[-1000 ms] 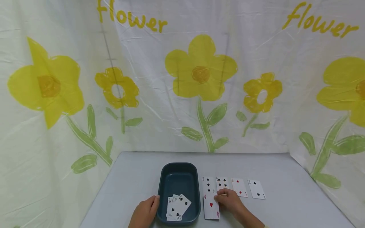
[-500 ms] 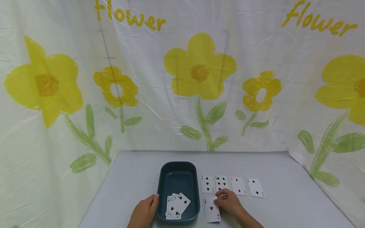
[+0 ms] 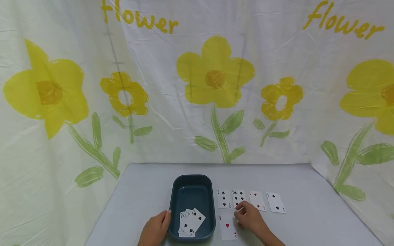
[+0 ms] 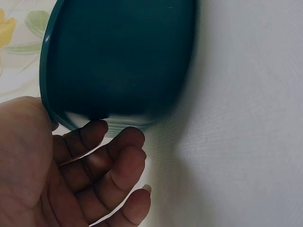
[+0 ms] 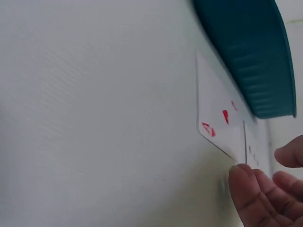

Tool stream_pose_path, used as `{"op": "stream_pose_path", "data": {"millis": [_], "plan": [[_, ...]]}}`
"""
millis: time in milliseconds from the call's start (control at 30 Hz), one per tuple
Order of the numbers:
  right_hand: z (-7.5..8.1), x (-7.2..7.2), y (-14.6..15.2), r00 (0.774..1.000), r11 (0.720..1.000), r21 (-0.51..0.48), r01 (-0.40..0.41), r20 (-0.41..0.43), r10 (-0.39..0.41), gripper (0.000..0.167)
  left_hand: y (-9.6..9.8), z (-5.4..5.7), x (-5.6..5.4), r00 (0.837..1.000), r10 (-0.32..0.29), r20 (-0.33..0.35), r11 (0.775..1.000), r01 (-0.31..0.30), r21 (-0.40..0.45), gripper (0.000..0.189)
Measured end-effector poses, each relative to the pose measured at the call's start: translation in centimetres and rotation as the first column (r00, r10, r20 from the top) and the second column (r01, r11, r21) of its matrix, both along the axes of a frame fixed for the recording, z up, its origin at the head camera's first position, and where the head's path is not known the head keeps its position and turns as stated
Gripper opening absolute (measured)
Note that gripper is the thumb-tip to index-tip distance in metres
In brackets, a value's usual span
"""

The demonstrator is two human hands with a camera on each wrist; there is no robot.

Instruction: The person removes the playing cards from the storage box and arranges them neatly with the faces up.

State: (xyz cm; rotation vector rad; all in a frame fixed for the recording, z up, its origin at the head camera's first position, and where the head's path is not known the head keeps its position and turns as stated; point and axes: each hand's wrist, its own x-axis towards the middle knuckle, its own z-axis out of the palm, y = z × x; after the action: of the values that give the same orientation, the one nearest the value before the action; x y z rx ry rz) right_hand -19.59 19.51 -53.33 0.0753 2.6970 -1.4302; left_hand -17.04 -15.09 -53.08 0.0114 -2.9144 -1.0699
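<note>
The right hand (image 3: 250,218) has slightly bent fingers, with a narrow gap to the thumb, and holds nothing; whether it touches the ace of hearts (image 3: 227,233) just beside it, I cannot tell. This ace lies face up on the table (image 3: 141,191), near the blue-green tray (image 3: 192,196). A fingertip catching its edge could turn it crooked, I think, or drive it against the three of spades (image 3: 224,201) beyond. The left hand (image 3: 155,227) holds the tray's left rim; a pull there could perhaps shift the overlapping cards (image 3: 193,221) inside.
</note>
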Motion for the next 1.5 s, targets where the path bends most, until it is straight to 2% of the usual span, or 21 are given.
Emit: {"op": "stream_pose_path", "data": {"millis": [167, 233, 300, 400, 500, 600, 700, 800, 900, 1033, 1167, 1333, 1400, 1500], "plan": [[1.1, -0.1, -0.3, 1.000, 0.997, -0.077, -0.002, 0.007, 0.002, 0.016, -0.1, 0.0, -0.1, 1.000, -0.006, -0.005, 1.000, 0.006, -0.003, 0.039], [1.5, -0.2, -0.4, 0.999, 0.987, -0.157, -0.022, 0.024, 0.026, 0.019, -0.1, -0.1, -0.2, 1.000, -0.007, -0.006, 1.000, 0.007, -0.007, 0.040], [2.0, -0.2, -0.7, 0.997, 0.966, -0.256, -0.045, 0.052, 0.060, 0.023, -0.1, -0.2, -0.2, 1.000, -0.005, -0.001, 1.000, 0.005, -0.011, 0.040], [3.0, -0.3, -1.4, 0.987, 0.907, -0.419, -0.050, 0.119, 0.110, 0.027, -0.1, -0.3, -0.3, 1.000, -0.004, 0.005, 1.000, 0.004, -0.013, 0.040], [4.0, -0.2, -2.5, 0.977, 0.848, -0.529, -0.035, 0.160, 0.140, 0.030, -0.1, -0.3, -0.3, 1.000, -0.003, 0.006, 1.000, 0.003, -0.008, 0.040], [4.9, -0.1, -3.7, 0.971, 0.793, -0.608, -0.038, 0.164, 0.172, 0.033, -0.1, -0.4, -0.2, 1.000, -0.003, 0.002, 1.000, 0.003, -0.008, 0.040], [5.6, -0.1, -4.9, 0.958, 0.733, -0.676, -0.079, 0.152, 0.244, 0.036, -0.1, -0.4, -0.2, 1.000, 0.002, -0.005, 1.000, -0.002, -0.014, 0.040], [6.3, -0.1, -6.1, 0.925, 0.673, -0.729, -0.127, 0.158, 0.346, 0.038, -0.1, -0.5, -0.2, 1.000, 0.004, -0.015, 1.000, -0.004, -0.023, 0.040], [6.7, 0.0, -7.1, 0.879, 0.631, -0.762, -0.143, 0.196, 0.435, 0.042, -0.1, -0.5, -0.2, 1.000, 0.000, -0.022, 1.000, 0.000, -0.026, 0.041], [6.7, 0.4, -8.2, 0.809, 0.604, -0.787, -0.122, 0.274, 0.520, 0.058, -0.1, -0.6, -0.1, 1.000, 0.001, -0.030, 1.000, -0.001, -0.024, 0.041], [6.2, 0.3, -9.0, 0.754, 0.600, -0.790, -0.126, 0.317, 0.576, 0.075, -0.1, -0.6, 0.0, 0.999, -0.002, -0.039, 1.000, 0.001, -0.020, 0.041], [5.5, 0.1, -9.6, 0.716, 0.588, -0.795, -0.148, 0.324, 0.619, 0.082, -0.2, -0.5, 0.0, 0.999, -0.006, -0.037, 1.000, 0.005, -0.020, 0.042], [5.4, 0.1, -9.8, 0.709, 0.588, -0.796, -0.146, 0.330, 0.624, 0.084, -0.2, -0.5, -0.1, 1.000, -0.007, -0.028, 1.000, 0.006, -0.015, 0.041], [5.3, 0.0, -10.2, 0.710, 0.595, -0.793, -0.133, 0.342, 0.615, 0.084, -0.1, -0.5, -0.1, 1.000, -0.006, -0.024, 1.000, 0.006, -0.014, 0.040]]}}
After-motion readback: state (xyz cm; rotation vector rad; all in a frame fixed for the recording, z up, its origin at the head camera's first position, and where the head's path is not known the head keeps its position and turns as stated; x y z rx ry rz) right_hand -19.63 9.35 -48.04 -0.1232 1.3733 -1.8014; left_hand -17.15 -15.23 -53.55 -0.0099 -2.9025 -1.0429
